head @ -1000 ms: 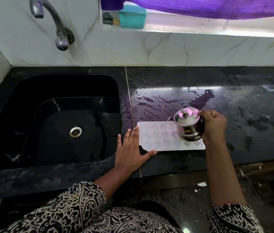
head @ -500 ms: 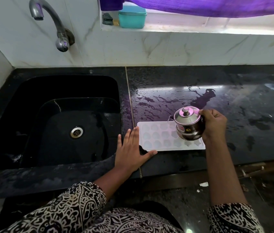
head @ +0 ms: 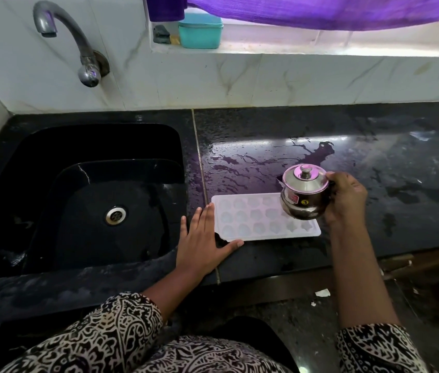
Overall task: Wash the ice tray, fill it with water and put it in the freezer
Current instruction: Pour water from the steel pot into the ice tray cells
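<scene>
Filling seems in hand: the ice tray (head: 253, 219) lies on the surface (head: 374, 162), left hand (head: 202, 238) flat beside its end, right hand (head: 346, 197) gripping a steel pot (head: 303, 192) above it, needing careful tipping next.

The left grip (head: 203, 243), a bare hand, is lying flat and palm down on the table (head: 272, 261). Its fingers are pointing straight away from the body, close together, and the thumb is spreading out to the right. The right grip (head: 346, 196) is curling round the far side of a small steel pot (head: 303, 192) and holding it raised, apparently by a handle hidden behind the hand. Both forearms are reaching forward bare, with patterned sleeves (head: 110, 327) ending near the elbows.
</scene>
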The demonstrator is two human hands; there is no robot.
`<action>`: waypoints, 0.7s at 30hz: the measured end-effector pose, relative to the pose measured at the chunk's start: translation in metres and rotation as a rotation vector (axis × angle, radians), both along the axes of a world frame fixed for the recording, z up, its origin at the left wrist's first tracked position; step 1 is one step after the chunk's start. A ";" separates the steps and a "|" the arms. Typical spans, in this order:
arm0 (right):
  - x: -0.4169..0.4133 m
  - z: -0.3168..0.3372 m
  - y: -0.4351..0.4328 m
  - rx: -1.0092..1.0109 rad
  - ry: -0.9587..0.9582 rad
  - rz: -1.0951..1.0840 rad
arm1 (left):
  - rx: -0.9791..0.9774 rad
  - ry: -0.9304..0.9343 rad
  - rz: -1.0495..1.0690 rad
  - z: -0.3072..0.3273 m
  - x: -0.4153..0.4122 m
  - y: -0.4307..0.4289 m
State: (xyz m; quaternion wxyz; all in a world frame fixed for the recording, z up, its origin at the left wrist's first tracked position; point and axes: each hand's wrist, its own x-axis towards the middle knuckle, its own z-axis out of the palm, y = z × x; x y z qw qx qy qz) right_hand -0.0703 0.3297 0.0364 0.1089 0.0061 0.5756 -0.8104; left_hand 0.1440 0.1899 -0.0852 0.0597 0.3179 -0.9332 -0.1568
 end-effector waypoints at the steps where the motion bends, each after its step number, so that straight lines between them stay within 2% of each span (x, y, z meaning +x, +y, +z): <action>1: 0.001 0.001 0.001 -0.007 -0.002 -0.002 | -0.001 -0.003 0.000 0.000 0.000 0.000; 9: 0.000 0.002 0.009 0.032 0.046 -0.009 | 0.006 -0.007 0.004 0.000 -0.001 0.000; 21: -0.022 0.004 0.013 0.227 0.146 0.078 | -0.007 -0.002 0.004 0.002 -0.001 0.001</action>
